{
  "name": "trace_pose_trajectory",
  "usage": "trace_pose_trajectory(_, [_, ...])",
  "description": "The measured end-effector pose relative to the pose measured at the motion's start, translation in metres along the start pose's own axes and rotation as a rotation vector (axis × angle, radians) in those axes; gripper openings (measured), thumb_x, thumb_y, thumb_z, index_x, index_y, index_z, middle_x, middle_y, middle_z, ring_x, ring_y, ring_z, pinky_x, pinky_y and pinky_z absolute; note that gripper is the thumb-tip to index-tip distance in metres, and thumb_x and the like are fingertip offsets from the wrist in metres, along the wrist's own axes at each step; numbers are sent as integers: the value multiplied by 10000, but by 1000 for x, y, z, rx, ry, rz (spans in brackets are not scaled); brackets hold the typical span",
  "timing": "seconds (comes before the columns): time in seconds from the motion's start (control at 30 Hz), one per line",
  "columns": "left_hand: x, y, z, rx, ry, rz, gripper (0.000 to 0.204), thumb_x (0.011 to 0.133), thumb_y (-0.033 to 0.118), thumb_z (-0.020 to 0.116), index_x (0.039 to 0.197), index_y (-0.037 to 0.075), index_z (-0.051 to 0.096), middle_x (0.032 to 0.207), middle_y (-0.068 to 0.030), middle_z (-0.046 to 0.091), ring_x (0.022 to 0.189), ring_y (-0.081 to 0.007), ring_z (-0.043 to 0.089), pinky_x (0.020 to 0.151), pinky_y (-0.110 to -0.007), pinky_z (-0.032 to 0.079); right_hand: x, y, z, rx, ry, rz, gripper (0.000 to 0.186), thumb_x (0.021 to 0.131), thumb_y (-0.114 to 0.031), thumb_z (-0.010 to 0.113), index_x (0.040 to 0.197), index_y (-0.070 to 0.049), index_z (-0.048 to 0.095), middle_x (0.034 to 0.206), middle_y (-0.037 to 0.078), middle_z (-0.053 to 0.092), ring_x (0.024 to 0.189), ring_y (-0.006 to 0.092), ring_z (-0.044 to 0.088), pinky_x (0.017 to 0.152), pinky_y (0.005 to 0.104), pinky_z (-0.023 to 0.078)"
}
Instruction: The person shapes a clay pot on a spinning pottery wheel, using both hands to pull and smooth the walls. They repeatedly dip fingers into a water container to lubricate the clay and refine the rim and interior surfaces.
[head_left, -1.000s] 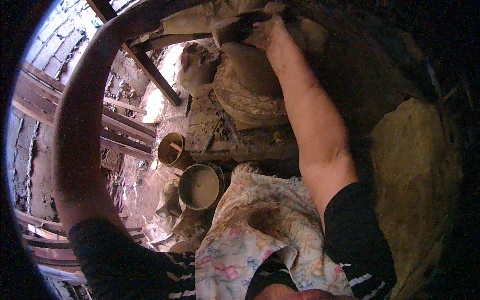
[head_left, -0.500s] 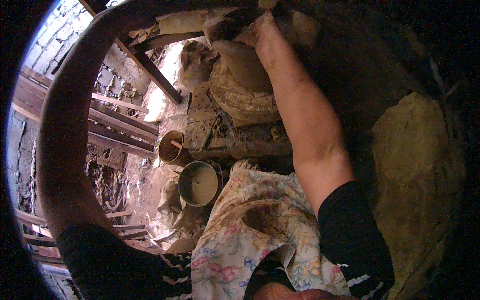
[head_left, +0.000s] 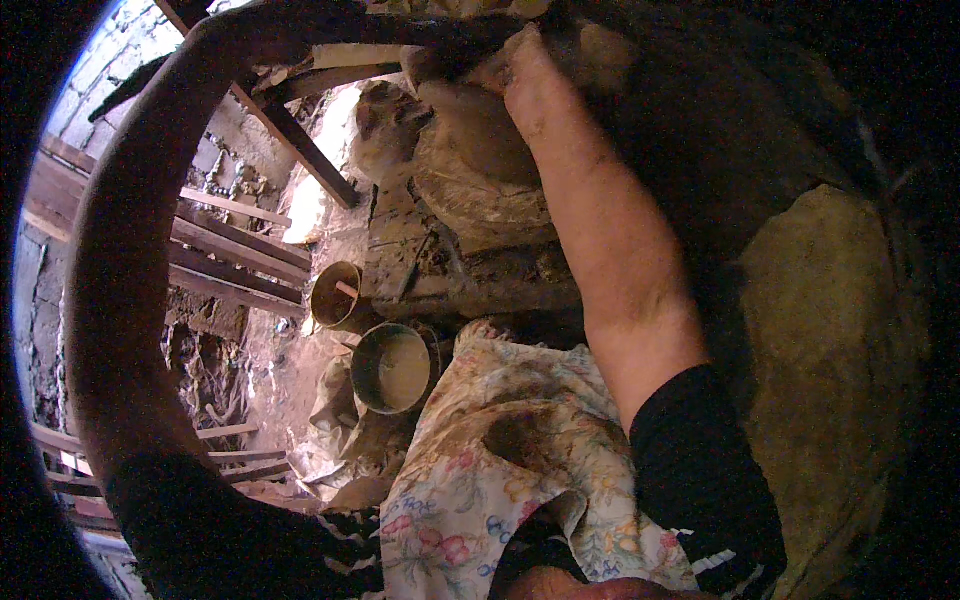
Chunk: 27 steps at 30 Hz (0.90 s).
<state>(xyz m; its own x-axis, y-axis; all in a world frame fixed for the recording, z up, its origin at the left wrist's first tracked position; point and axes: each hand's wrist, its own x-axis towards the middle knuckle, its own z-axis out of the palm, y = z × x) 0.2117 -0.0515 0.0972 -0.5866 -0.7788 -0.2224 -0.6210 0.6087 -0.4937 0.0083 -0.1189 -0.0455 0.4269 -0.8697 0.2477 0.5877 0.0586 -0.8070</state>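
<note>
View shifted slightly lower since before; right hand (head_left: 525, 75) presses the clay pot (head_left: 480, 130), grip state unclear; left hand (head_left: 250, 30) dark, cannot tell. Two tins (head_left: 390, 368) nearby.

We're looking straight down at a clay pot (head_left: 480, 130) sitting on a mud-caked wheel (head_left: 490, 205), with our right hand (head_left: 525, 75) pressed against its upper edge and our left hand (head_left: 290, 25) reaching in from the far top, mostly in shadow so we can't tell what its fingers are doing. Just below the wheel sit a small tin cup (head_left: 335, 295) and a bigger pan of slurry (head_left: 392, 368), side by side. A flowery apron (head_left: 500, 470) covers our lap.
</note>
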Motion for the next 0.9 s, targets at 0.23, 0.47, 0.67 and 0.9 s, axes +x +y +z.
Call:
trace_pose_trajectory(0.23, [-53,6,24,-287,91,-224,559,618,118,749,1142,78,557,994,-127,626,863,-257,597,743,-376,473,-20,-31,-20,-488,156,-374,638,829,-505,512,1293,-91,371,1327,58,314,1212,184,308,987,355,339])
trace_pose_trajectory(0.47, [-187,65,188,-718,-312,-584,577,605,142,780,1138,81,566,1036,-131,633,907,-268,610,781,-381,476,-56,-110,-160,-2016,451,-1107,658,826,-517,507,1306,-94,353,1342,58,292,1228,185,289,996,359,333])
trace_pose_trajectory(0.67, [-216,212,365,-759,-680,-59,648,598,224,802,1153,31,528,1185,-157,563,1085,-297,547,899,-398,448,-49,-70,-215,-1854,165,-1097,398,892,-331,507,1136,-19,551,1116,56,545,1019,162,493,874,275,412])
trace_pose_trajectory(0.9, [-202,324,381,-709,-662,-642,372,777,341,598,1111,177,585,1099,-198,575,988,-357,581,799,-476,451,-73,-67,-149,-1114,325,-450,419,885,-370,543,1061,2,624,951,85,649,863,158,576,796,271,448])
